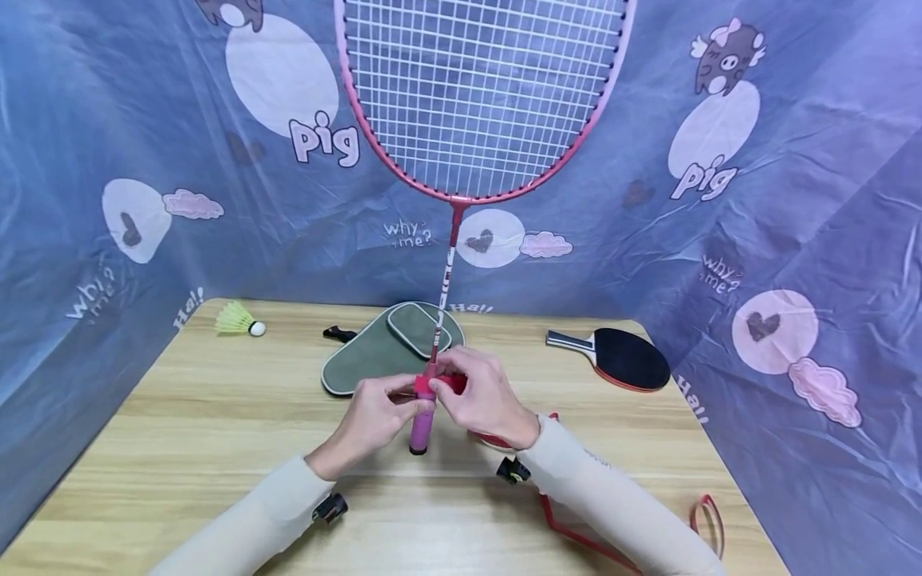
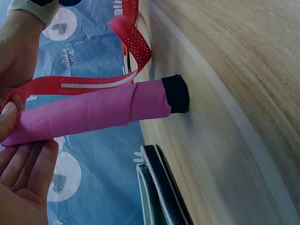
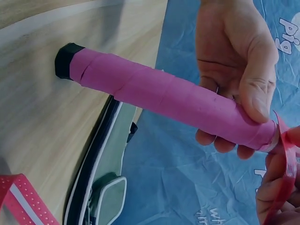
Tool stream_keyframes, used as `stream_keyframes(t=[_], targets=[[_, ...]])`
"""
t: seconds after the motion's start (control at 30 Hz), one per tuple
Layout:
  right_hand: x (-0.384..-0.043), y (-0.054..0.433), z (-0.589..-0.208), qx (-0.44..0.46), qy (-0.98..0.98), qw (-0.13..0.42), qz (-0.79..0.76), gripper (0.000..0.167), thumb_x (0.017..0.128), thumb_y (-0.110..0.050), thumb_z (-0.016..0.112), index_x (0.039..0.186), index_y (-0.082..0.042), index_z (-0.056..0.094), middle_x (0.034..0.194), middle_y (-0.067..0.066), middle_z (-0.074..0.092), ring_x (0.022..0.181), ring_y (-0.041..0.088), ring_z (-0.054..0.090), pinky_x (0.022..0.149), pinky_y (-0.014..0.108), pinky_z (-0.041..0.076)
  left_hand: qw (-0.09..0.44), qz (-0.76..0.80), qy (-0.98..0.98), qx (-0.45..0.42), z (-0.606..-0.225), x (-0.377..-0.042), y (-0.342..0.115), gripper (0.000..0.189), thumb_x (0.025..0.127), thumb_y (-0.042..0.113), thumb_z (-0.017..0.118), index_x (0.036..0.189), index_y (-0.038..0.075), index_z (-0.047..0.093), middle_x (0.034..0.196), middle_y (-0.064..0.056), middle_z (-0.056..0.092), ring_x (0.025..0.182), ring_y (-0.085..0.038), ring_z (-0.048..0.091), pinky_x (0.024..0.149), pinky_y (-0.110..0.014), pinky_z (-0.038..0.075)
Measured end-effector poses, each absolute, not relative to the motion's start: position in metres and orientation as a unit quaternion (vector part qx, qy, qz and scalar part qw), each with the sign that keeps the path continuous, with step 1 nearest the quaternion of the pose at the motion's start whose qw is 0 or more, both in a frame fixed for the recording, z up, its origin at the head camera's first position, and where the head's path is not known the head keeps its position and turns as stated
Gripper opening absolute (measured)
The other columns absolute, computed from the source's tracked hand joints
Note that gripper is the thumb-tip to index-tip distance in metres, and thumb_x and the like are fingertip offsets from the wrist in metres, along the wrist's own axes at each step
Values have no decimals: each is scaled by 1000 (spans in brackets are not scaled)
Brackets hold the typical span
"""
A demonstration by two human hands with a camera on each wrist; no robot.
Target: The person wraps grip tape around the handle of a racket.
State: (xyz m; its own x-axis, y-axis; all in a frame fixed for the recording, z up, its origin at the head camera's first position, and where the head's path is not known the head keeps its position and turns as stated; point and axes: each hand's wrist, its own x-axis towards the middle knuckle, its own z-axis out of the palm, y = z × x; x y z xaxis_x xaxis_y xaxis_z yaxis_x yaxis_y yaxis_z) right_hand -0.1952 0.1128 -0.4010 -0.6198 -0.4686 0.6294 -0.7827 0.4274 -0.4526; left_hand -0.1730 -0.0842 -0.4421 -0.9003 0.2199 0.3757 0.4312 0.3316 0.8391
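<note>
A badminton racket (image 1: 446,276) stands upright in front of me, strings up, its butt low over the table. Pink wrap (image 2: 93,108) covers the handle, which ends in a black cap (image 3: 65,61). My left hand (image 1: 370,420) grips the upper handle between thumb and fingers. At the handle's top, my right hand (image 1: 483,396) pinches a red perforated grip tape (image 3: 287,176), which lies around the racket there. From the right hand the tape trails down, showing a white strip along it in the left wrist view.
Behind the hands lies a green paddle case (image 1: 360,352) with a black strap. A shuttlecock (image 1: 241,319) is at the back left, a black table tennis paddle (image 1: 630,358) at the back right. Loose tape runs under my right forearm across the wooden table (image 1: 180,448). Blue printed cloth (image 1: 166,104) surrounds the table.
</note>
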Motion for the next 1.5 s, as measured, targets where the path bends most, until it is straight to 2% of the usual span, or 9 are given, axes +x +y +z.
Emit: stream_keyframes(t=[0.2, 0.27, 0.43, 0.53, 0.9, 1.0, 1.27, 1.4, 1.5], targets=[[-198, 112, -404, 396, -806, 237, 370, 14, 81, -6, 70, 94, -9, 69, 79, -1, 64, 68, 5, 53, 56, 9, 44, 183, -538, -800, -192, -446, -168, -82, 43, 77, 16, 89, 117, 7, 76, 102, -7, 80, 90, -14, 77, 80, -26, 64], [-199, 112, -405, 401, -802, 245, 368, 14, 80, -6, 70, 94, -9, 69, 78, -2, 63, 67, 6, 52, 56, 9, 44, 237, -540, -784, -194, -448, -165, -82, 48, 74, 14, 91, 118, 5, 75, 103, -8, 80, 90, -16, 78, 81, -23, 63], [-200, 110, -406, 405, -798, 253, 368, 12, 82, -6, 70, 93, -9, 69, 78, -1, 63, 67, 6, 53, 57, 9, 46, 420, -491, -729, -227, -452, -160, -80, 43, 68, 5, 92, 109, 2, 78, 98, -12, 80, 85, -23, 78, 87, -16, 59], [-200, 109, -407, 403, -798, 255, 368, 12, 82, -6, 71, 94, -9, 69, 80, 0, 65, 68, 7, 55, 58, 10, 48, 474, -453, -715, -243, -452, -160, -77, 41, 68, 4, 91, 107, 0, 78, 98, -16, 79, 85, -28, 78, 90, -18, 59], [-199, 104, -409, 386, -799, 264, 379, 13, 81, -4, 75, 93, -6, 70, 80, 2, 68, 67, 8, 56, 57, 10, 48, 427, -396, -772, -252, -460, -163, -67, 52, 72, 4, 88, 120, -7, 71, 109, -23, 75, 96, -33, 77, 85, -35, 63], [-199, 104, -408, 374, -800, 263, 389, 13, 81, -4, 76, 93, -5, 71, 79, 2, 68, 66, 8, 57, 57, 12, 49, 422, -395, -774, -259, -461, -166, -65, 54, 74, 4, 86, 123, -8, 68, 111, -24, 75, 96, -32, 77, 83, -33, 63], [-198, 109, -406, 367, -817, 211, 391, 12, 86, -13, 80, 96, -9, 74, 84, -1, 70, 71, 6, 58, 61, 13, 52, 432, -444, -730, -289, -462, -173, -66, 43, 76, -4, 82, 117, -8, 71, 98, -21, 78, 79, -28, 78, 67, -23, 63], [-194, 118, -400, 384, -827, 164, 376, 23, 86, -14, 82, 107, -9, 75, 91, -2, 72, 78, 5, 61, 68, 15, 55, 393, -487, -730, -275, -454, -166, -69, 44, 75, -6, 80, 117, -7, 72, 97, -20, 77, 76, -27, 77, 65, -21, 62], [-193, 125, -395, 386, -829, 139, 380, 23, 86, -12, 81, 109, -12, 77, 92, -2, 74, 76, 4, 60, 66, 17, 55, 346, -522, -738, -251, -445, -158, -70, 45, 74, -6, 81, 118, -7, 72, 97, -19, 78, 75, -24, 78, 63, -19, 62]])
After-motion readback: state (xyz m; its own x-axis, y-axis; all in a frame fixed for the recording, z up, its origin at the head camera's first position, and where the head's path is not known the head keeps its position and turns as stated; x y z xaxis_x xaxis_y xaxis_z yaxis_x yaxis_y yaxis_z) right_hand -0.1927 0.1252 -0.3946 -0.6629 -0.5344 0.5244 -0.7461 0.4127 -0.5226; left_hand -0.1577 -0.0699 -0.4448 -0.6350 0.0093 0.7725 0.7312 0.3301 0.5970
